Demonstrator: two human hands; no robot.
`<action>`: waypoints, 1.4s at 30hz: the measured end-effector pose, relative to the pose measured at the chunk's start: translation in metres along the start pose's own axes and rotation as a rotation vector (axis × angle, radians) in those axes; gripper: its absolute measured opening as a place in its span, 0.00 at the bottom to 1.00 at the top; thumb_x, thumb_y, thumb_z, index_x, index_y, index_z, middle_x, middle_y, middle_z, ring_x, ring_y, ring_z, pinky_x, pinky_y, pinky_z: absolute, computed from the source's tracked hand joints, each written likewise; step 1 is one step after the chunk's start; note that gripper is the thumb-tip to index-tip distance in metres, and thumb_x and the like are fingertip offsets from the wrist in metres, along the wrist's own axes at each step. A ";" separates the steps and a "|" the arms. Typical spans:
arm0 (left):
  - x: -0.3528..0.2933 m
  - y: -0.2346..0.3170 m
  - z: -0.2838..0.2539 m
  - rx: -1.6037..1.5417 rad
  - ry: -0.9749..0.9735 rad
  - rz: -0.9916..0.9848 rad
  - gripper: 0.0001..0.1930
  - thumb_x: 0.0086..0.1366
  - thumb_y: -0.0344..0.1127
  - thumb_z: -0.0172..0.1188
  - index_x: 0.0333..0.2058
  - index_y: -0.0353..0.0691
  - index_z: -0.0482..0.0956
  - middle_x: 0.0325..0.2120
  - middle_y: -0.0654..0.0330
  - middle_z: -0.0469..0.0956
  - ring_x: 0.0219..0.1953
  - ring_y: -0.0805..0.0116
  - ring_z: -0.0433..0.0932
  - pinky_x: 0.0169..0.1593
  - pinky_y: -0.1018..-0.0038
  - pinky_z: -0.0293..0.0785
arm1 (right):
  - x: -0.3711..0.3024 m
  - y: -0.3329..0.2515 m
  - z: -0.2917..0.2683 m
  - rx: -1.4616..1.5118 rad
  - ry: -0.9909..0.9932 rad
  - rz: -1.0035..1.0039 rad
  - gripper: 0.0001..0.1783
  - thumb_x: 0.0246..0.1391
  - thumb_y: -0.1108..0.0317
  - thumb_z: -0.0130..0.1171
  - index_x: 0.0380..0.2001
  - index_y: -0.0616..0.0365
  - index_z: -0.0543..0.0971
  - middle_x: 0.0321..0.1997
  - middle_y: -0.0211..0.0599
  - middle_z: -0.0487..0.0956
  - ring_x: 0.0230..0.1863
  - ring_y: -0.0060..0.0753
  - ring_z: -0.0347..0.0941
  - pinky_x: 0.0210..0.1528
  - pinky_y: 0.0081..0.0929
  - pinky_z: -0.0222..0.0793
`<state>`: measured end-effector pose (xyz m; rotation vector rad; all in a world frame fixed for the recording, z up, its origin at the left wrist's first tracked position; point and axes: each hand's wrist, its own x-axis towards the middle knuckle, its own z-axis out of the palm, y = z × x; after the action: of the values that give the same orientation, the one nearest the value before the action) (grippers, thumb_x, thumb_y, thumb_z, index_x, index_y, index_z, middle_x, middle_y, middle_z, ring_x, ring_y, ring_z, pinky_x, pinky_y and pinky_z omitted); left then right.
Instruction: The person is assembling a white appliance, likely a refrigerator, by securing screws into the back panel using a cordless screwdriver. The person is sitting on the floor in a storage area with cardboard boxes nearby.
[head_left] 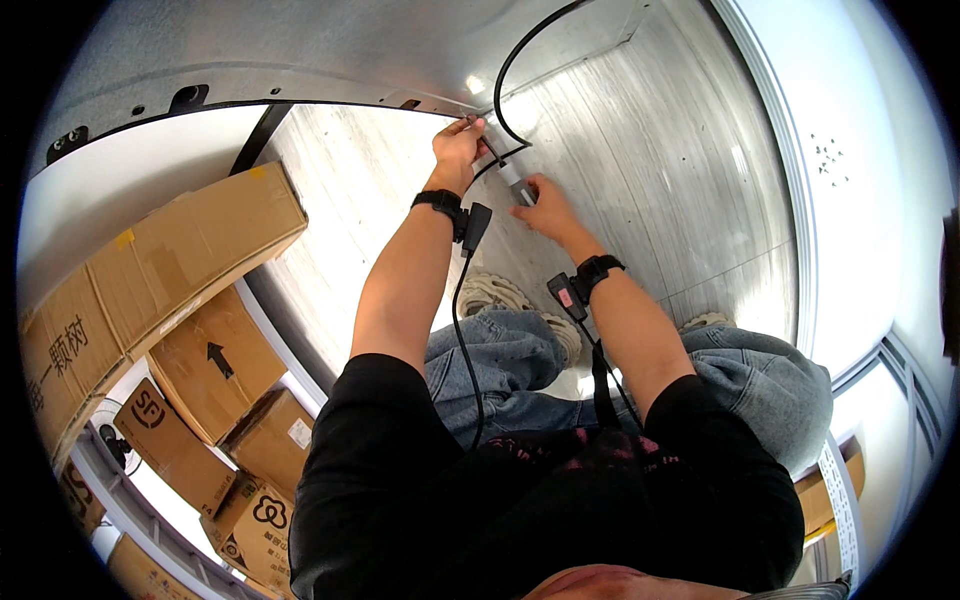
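Note:
My right hand [550, 208] grips a grey-and-white screwdriver [517, 184] by its handle, low over the floor. Its thin dark shaft points up and left toward my left hand [458, 148]. The fingers of that hand are pinched together at the lower edge of a grey metal panel [300, 50], by the shaft's end. Whatever lies between those fingertips is too small to make out. A thick black cable [500, 85] loops down from above, passes close to the screwdriver and runs behind my left wrist.
Cardboard boxes [190, 250] are stacked on the left, with a metal shelf frame [150, 530] below them. A white wall panel [850, 150] stands on the right. Pale wood-look flooring [680, 160] lies beneath. Thin cords hang from black straps [598, 268] on both my wrists.

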<state>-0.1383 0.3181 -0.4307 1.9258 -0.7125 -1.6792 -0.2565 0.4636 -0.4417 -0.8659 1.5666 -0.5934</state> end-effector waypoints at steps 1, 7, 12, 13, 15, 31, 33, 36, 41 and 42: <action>0.002 -0.001 -0.001 -0.006 -0.017 -0.002 0.05 0.62 0.30 0.57 0.37 0.41 0.75 0.26 0.64 0.76 0.27 0.72 0.76 0.32 0.75 0.73 | -0.003 -0.004 0.002 0.189 0.001 0.114 0.31 0.45 0.66 0.63 0.54 0.60 0.68 0.43 0.40 0.76 0.37 0.35 0.74 0.34 0.33 0.73; 0.002 -0.003 -0.006 -0.162 -0.077 -0.002 0.08 0.64 0.31 0.54 0.40 0.37 0.73 0.29 0.61 0.77 0.26 0.70 0.77 0.28 0.76 0.73 | 0.003 -0.009 -0.019 0.497 -0.215 0.380 0.27 0.52 0.67 0.58 0.56 0.56 0.65 0.48 0.36 0.72 0.41 0.30 0.73 0.35 0.33 0.74; -0.001 -0.004 0.000 -0.235 -0.029 0.008 0.09 0.65 0.35 0.51 0.40 0.37 0.73 0.29 0.60 0.77 0.25 0.68 0.78 0.28 0.74 0.74 | 0.005 0.004 -0.010 0.319 -0.141 0.189 0.25 0.51 0.70 0.59 0.53 0.61 0.68 0.45 0.39 0.74 0.39 0.31 0.73 0.34 0.30 0.73; -0.002 -0.004 0.000 -0.231 -0.022 0.008 0.09 0.65 0.35 0.51 0.39 0.37 0.73 0.28 0.60 0.77 0.25 0.68 0.78 0.28 0.74 0.74 | 0.005 0.004 -0.010 0.308 -0.151 0.167 0.26 0.49 0.70 0.60 0.53 0.63 0.69 0.44 0.41 0.75 0.40 0.32 0.73 0.35 0.30 0.72; -0.004 -0.003 0.001 -0.223 -0.009 0.009 0.09 0.65 0.35 0.51 0.39 0.38 0.74 0.28 0.60 0.77 0.26 0.68 0.78 0.28 0.73 0.74 | 0.007 0.008 -0.009 0.263 -0.128 0.098 0.27 0.47 0.70 0.62 0.51 0.65 0.70 0.42 0.42 0.75 0.38 0.31 0.72 0.34 0.29 0.71; -0.088 0.005 0.020 -0.269 -0.031 0.470 0.05 0.65 0.29 0.48 0.36 0.36 0.70 0.24 0.53 0.77 0.25 0.61 0.79 0.30 0.71 0.78 | -0.030 0.001 -0.081 0.478 -0.137 0.042 0.17 0.37 0.79 0.57 0.37 0.59 0.76 0.33 0.31 0.74 0.30 0.23 0.69 0.28 0.23 0.64; -0.112 0.014 0.025 -0.260 -0.011 0.630 0.05 0.65 0.30 0.49 0.35 0.36 0.71 0.24 0.53 0.78 0.25 0.63 0.79 0.30 0.72 0.78 | -0.038 -0.012 -0.095 0.516 -0.176 -0.013 0.18 0.37 0.80 0.56 0.37 0.59 0.76 0.32 0.29 0.74 0.29 0.23 0.69 0.29 0.23 0.64; -0.144 0.039 0.041 -0.164 -0.078 0.894 0.06 0.66 0.31 0.48 0.37 0.35 0.71 0.28 0.53 0.78 0.27 0.63 0.79 0.31 0.73 0.79 | -0.047 -0.026 -0.118 0.597 -0.193 -0.118 0.19 0.34 0.81 0.55 0.37 0.59 0.77 0.31 0.29 0.75 0.28 0.23 0.70 0.29 0.22 0.64; -0.181 0.093 0.109 -0.085 -0.318 0.686 0.07 0.66 0.31 0.49 0.37 0.34 0.72 0.30 0.53 0.78 0.32 0.63 0.79 0.34 0.72 0.77 | -0.065 -0.032 -0.167 0.755 -0.006 -0.253 0.20 0.31 0.80 0.54 0.35 0.62 0.77 0.29 0.31 0.75 0.27 0.24 0.71 0.29 0.22 0.64; -0.184 0.102 0.129 -0.083 -0.383 0.662 0.07 0.65 0.30 0.50 0.36 0.31 0.73 0.29 0.52 0.79 0.30 0.66 0.78 0.33 0.75 0.77 | -0.066 -0.026 -0.177 0.794 0.042 -0.282 0.20 0.31 0.80 0.54 0.36 0.62 0.77 0.29 0.32 0.75 0.27 0.25 0.71 0.29 0.22 0.64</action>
<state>-0.2938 0.3613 -0.2436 1.1220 -1.2366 -1.5999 -0.4225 0.4841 -0.3498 -0.4566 1.0908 -1.3265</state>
